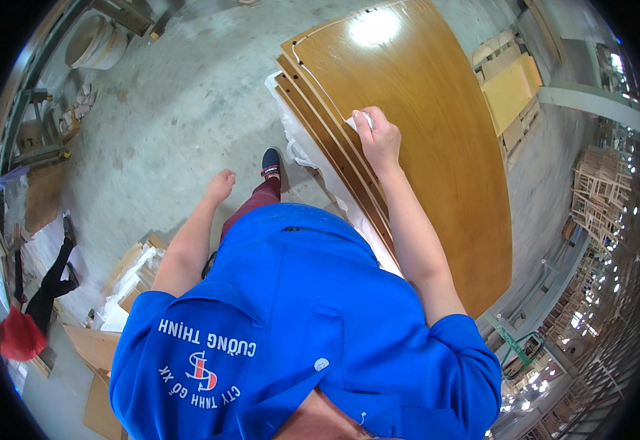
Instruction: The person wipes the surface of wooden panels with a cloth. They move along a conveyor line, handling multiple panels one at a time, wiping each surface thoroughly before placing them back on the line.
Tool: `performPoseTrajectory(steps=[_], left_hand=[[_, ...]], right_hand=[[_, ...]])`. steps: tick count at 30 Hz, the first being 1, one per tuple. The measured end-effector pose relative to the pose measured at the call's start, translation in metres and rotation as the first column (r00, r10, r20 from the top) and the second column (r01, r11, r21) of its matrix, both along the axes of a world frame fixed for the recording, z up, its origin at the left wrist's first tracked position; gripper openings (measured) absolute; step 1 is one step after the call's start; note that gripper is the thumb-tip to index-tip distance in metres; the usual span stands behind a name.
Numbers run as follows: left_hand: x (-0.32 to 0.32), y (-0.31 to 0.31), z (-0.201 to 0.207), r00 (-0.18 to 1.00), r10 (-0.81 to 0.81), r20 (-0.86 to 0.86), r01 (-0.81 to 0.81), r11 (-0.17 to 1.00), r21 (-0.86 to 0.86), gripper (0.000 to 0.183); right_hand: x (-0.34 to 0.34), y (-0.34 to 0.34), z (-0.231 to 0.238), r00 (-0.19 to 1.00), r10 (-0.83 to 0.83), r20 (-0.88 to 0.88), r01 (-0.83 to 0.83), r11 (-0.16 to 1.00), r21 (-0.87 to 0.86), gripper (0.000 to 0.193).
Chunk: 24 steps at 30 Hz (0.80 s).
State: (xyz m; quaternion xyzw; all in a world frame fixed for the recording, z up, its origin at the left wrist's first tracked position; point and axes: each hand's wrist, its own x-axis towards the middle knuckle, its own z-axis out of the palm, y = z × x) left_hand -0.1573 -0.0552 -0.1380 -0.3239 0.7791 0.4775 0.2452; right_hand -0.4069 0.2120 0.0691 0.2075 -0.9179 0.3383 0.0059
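My right hand [381,139] is closed around a small white piece [358,122], perhaps cloth or foam, at the left edge of a glossy brown wooden panel [437,139]. A thin white line [318,83] runs along that edge from the hand to the far end; whether it is cord or something else I cannot tell. The panel is the top one of a stack with small dark holes in the edges. My left hand [221,187] hangs over the floor to the left of the stack, fingers loosely curled, with nothing visible in them.
White wrapping [301,150] hangs along the stack's left side. Cardboard and plastic [133,279] lie at my left, with a person in red [23,334] beyond. A whitish bucket [96,44] stands far left. Right are a pallet [510,92] and stacked wooden frames [600,187].
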Motion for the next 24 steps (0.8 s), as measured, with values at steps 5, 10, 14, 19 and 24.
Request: performPoseTrajectory(steps=[5,10,14,19,24], left_hand=[[-0.003,0.024,0.008,1.000,0.016,-0.021,-0.015,0.999,0.032,0.029],[-0.003,0.047,0.011,0.998,-0.061,-0.006,0.061,0.998,0.007,0.029],[-0.001,0.065,0.013,0.997,-0.082,0.009,0.081,0.996,0.024,0.029],[-0.005,0.077,0.020,0.995,-0.099,-0.013,0.100,0.994,0.037,0.030],[-0.011,0.077,0.033,0.989,-0.147,0.001,0.147,0.989,0.015,0.030]], right_hand=[[0.024,0.041,0.003,0.999,-0.028,0.029,0.028,1.000,0.000,0.026],[0.043,0.080,0.003,0.998,-0.060,0.034,0.060,0.998,-0.025,0.026],[0.055,0.102,0.006,0.996,-0.073,0.044,0.074,0.997,-0.015,0.027],[0.060,0.111,0.009,0.998,-0.052,0.034,0.053,0.998,-0.027,0.027],[0.060,0.112,0.006,1.000,-0.028,-0.007,0.028,0.999,-0.019,0.028]])
